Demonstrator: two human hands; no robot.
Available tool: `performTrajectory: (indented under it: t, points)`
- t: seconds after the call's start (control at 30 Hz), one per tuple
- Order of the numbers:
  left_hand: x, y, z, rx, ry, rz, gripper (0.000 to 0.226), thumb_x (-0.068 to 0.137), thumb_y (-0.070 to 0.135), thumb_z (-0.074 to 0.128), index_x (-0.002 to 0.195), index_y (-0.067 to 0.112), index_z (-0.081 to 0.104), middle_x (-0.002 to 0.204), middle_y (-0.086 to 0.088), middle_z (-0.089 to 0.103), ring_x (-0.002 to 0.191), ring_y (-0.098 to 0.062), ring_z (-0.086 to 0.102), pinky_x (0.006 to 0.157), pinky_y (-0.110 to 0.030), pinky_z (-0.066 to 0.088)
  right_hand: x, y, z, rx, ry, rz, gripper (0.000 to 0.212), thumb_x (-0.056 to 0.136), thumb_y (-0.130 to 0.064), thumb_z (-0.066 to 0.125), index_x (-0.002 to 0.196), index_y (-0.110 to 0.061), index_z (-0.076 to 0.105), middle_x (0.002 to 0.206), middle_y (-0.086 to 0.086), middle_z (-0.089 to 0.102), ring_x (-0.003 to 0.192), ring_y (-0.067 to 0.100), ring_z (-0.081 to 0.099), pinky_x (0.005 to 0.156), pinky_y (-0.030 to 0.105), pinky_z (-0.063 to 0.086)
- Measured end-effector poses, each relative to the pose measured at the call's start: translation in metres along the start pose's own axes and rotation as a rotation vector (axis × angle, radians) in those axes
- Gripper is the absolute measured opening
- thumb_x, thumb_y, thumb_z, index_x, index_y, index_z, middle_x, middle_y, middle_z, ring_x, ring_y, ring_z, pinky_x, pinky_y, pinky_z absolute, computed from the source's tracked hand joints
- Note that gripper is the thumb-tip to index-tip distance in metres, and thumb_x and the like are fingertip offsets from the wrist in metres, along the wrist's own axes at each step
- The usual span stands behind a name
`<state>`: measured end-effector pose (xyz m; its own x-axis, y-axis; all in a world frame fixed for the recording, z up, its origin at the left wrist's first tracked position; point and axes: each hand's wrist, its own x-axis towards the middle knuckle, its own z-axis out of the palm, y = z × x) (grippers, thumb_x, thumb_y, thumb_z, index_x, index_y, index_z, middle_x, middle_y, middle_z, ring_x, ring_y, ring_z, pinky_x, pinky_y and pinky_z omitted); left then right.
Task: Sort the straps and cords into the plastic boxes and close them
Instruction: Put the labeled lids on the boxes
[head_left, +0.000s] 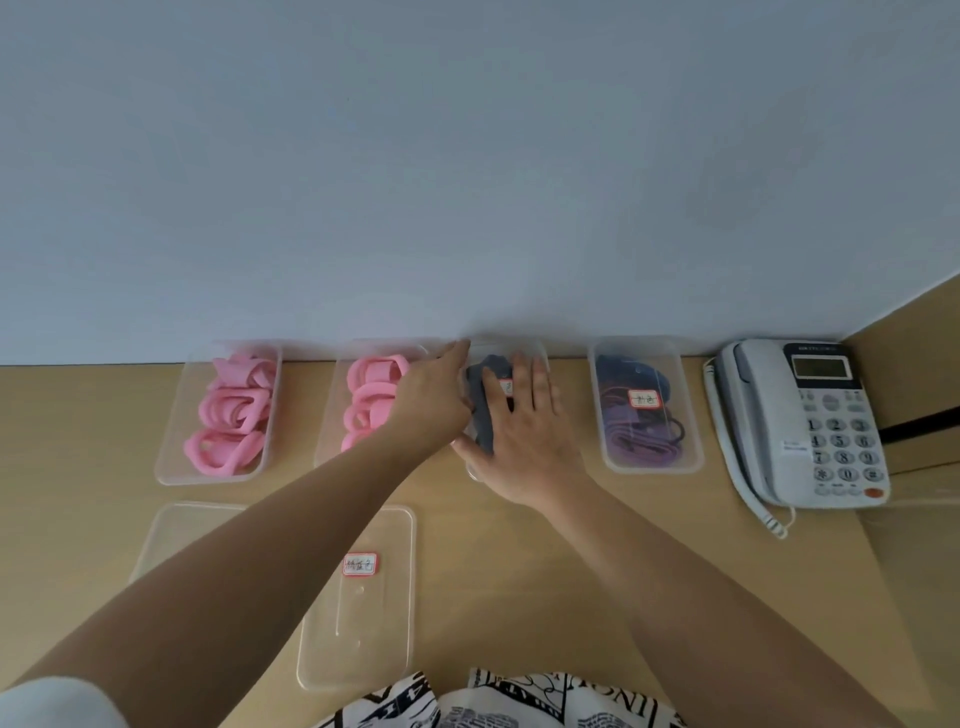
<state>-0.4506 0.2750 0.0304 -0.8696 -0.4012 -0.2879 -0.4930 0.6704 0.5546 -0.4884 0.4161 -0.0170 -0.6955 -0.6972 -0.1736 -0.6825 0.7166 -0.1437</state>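
Straps and cords already lie in four clear plastic boxes lined up against the wall: pink straps (228, 410) in the far-left box (171, 457), more pink ones in the second box (332, 415), dark cords (480, 395) in the third box (540, 353), and purple cords (644, 441) in the right-hand box (691, 447), which carries a labelled lid.

Both hands are on the third box. The right hand (519, 431) lies flat on its labelled lid with fingers spread, gripping nothing. The left hand (431, 400) reaches over to the box's left edge; whether its fingers curl round the rim I cannot tell.

Two loose lids (363, 623) wait on the near side of the table (519, 597).

Uneven pressing could leave one corner unlatched, or pinch a cord under the rim. A hard push might slide the box into its neighbour or towards the telephone (800, 421).
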Motion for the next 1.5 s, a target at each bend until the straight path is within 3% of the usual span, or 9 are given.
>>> performTrajectory:
  t: [0.3, 0.47, 0.6, 0.83, 1.0, 1.13, 1.2, 1.27, 1.5]
  points:
    - [0.013, -0.009, -0.005, 0.308, -0.126, 0.146, 0.051, 0.092, 0.017, 0.066, 0.138, 0.007, 0.048, 0.143, -0.012, 0.051, 0.119, -0.036, 0.058, 0.092, -0.044, 0.048, -0.001, -0.002, -0.003, -0.001, -0.009, 0.026, 0.09, 0.088, -0.082, 0.01, 0.159, -0.028, 0.006, 0.167, 0.016, -0.005, 0.154, 0.037, -0.007, 0.123, 0.05, 0.0]
    - [0.014, -0.016, -0.001, 0.304, -0.063, 0.217, 0.05, 0.093, 0.016, 0.064, 0.14, 0.008, 0.049, 0.146, -0.012, 0.052, 0.119, -0.037, 0.058, 0.091, -0.041, 0.046, 0.008, 0.009, -0.015, 0.027, 0.151, 0.065, 0.066, 0.094, -0.068, 0.024, 0.143, -0.028, 0.041, 0.149, 0.015, 0.034, 0.137, 0.038, 0.035, 0.108, 0.046, 0.034]
    - [0.018, -0.02, 0.001, 0.297, -0.068, 0.235, 0.056, 0.093, 0.018, 0.065, 0.145, 0.009, 0.045, 0.15, -0.011, 0.048, 0.124, -0.038, 0.055, 0.095, -0.043, 0.045, 0.012, 0.018, -0.002, 0.073, 0.067, 0.127, 0.076, 0.093, -0.07, 0.022, 0.155, -0.025, 0.02, 0.167, 0.016, -0.002, 0.153, 0.035, 0.003, 0.123, 0.052, 0.016]
    - [0.019, -0.023, 0.004, 0.326, -0.091, 0.234, 0.065, 0.097, 0.02, 0.062, 0.155, 0.012, 0.032, 0.163, -0.009, 0.031, 0.134, -0.038, 0.049, 0.102, -0.043, 0.042, 0.014, 0.015, 0.002, 0.056, 0.057, 0.141, 0.08, 0.092, -0.07, 0.015, 0.158, -0.026, 0.015, 0.167, 0.016, -0.005, 0.154, 0.035, 0.001, 0.123, 0.054, 0.013]
    - [0.018, -0.021, -0.001, 0.361, -0.092, 0.231, 0.065, 0.095, 0.018, 0.064, 0.153, 0.012, 0.035, 0.16, -0.01, 0.037, 0.126, -0.038, 0.055, 0.094, -0.042, 0.048, 0.003, 0.01, -0.003, 0.007, 0.062, 0.105, 0.085, 0.092, -0.074, 0.007, 0.16, -0.023, 0.01, 0.167, 0.02, -0.005, 0.154, 0.035, -0.013, 0.124, 0.053, 0.005]
    - [0.016, -0.023, -0.003, 0.352, -0.103, 0.251, 0.065, 0.094, 0.01, 0.056, 0.154, 0.012, 0.031, 0.126, -0.013, 0.065, 0.09, -0.031, 0.065, 0.067, -0.037, 0.053, -0.017, -0.003, 0.006, 0.022, -0.001, 0.045, 0.1, 0.082, -0.089, 0.003, 0.16, -0.027, -0.002, 0.165, 0.02, -0.018, 0.15, 0.034, -0.027, 0.124, 0.054, -0.003]
    - [0.016, -0.02, 0.0, 0.36, -0.116, 0.28, 0.064, 0.094, 0.012, 0.055, 0.152, 0.009, 0.031, 0.1, -0.01, 0.071, 0.071, -0.025, 0.056, 0.047, -0.03, 0.035, -0.019, -0.001, 0.006, 0.034, -0.031, 0.065, 0.104, 0.079, -0.092, 0.004, 0.159, -0.027, -0.008, 0.164, 0.021, -0.021, 0.15, 0.033, -0.029, 0.124, 0.052, -0.006]
    - [0.015, -0.018, 0.001, 0.341, -0.11, 0.282, 0.056, 0.095, 0.015, 0.054, 0.147, 0.008, 0.036, 0.094, -0.009, 0.069, 0.069, -0.023, 0.051, 0.046, -0.027, 0.025, -0.019, 0.0, 0.006, 0.015, -0.045, 0.066, 0.108, 0.076, -0.095, 0.003, 0.159, -0.026, -0.011, 0.163, 0.021, -0.024, 0.149, 0.033, -0.03, 0.124, 0.053, -0.007]
    - [0.017, -0.021, 0.005, 0.343, -0.07, 0.282, 0.057, 0.095, 0.014, 0.052, 0.149, 0.01, 0.035, 0.093, -0.007, 0.069, 0.066, -0.023, 0.053, 0.045, -0.028, 0.025, -0.017, 0.0, 0.009, -0.009, -0.035, 0.061, 0.119, 0.067, -0.102, 0.0, 0.158, -0.026, -0.016, 0.161, 0.02, -0.029, 0.147, 0.034, -0.034, 0.123, 0.053, -0.009]
